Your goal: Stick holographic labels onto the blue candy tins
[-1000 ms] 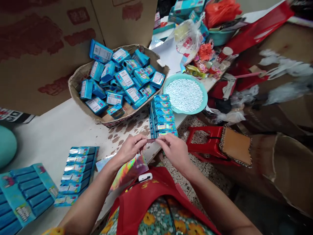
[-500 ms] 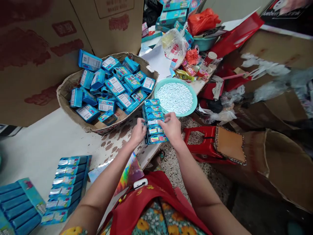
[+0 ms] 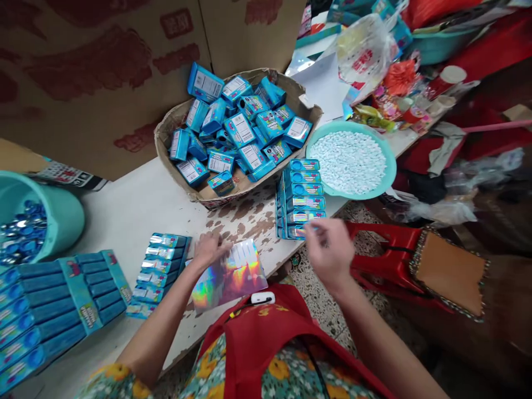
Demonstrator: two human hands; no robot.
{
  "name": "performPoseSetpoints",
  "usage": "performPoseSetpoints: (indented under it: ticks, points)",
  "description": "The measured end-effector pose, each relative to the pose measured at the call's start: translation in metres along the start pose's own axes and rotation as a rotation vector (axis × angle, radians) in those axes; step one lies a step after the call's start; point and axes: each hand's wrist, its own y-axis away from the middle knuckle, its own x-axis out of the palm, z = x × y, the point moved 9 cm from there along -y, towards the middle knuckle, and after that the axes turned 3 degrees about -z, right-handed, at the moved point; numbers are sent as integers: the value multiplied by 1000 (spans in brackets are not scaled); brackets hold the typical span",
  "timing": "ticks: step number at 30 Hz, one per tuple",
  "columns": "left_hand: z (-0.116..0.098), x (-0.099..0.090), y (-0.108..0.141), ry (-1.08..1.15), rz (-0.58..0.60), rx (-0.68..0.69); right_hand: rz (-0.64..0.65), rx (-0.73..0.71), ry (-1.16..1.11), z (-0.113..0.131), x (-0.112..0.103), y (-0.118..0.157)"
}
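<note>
My left hand lies with its fingers stretched out at the upper left edge of a shiny holographic sticker sheet on the table. My right hand, blurred and with curled fingers, is by the near end of a row of small blue boxes. Whether it holds anything is not clear. The boxes lie side by side, with rounded printed ends facing right; the nearest ends gleam with shiny stickers. Right behind them is a turquoise basin full of small white pellets.
A cut-down cardboard box of loose blue boxes stands at the back. More rows of blue boxes and stacked blue boxes occupy the left, below a turquoise bucket. A red stool stands right of the table.
My left hand has left the box row and moved down left to the sticker sheet. My right hand has drawn back slightly from the boxes. The view has swung left.
</note>
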Motion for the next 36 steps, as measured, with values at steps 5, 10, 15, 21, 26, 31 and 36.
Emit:
performPoseSetpoints:
  ticks: [5, 10, 15, 21, 26, 31, 36]
  points:
    - [29, 27, 21, 143, 62, -40, 552, -58, -169, 34, 122, 74]
    - [5, 13, 21, 417, -15, 102, 805, -145, -30, 44, 202, 113]
    - [2, 7, 13, 468, -84, 90, 922, -235, 67, 41, 215, 143]
    - [3, 19, 7, 427, -60, 62, 895, -248, 84, 37, 194, 134]
    - [-3, -15, 14, 362, -215, 42, 827, -31, 100, 41, 152, 88]
    - [-76, -67, 47, 894, -32, 372, 716, 132, -84, 54, 81, 36]
    - [-139, -79, 59, 948, 225, 372, 517, 181, -4, 41, 33, -2]
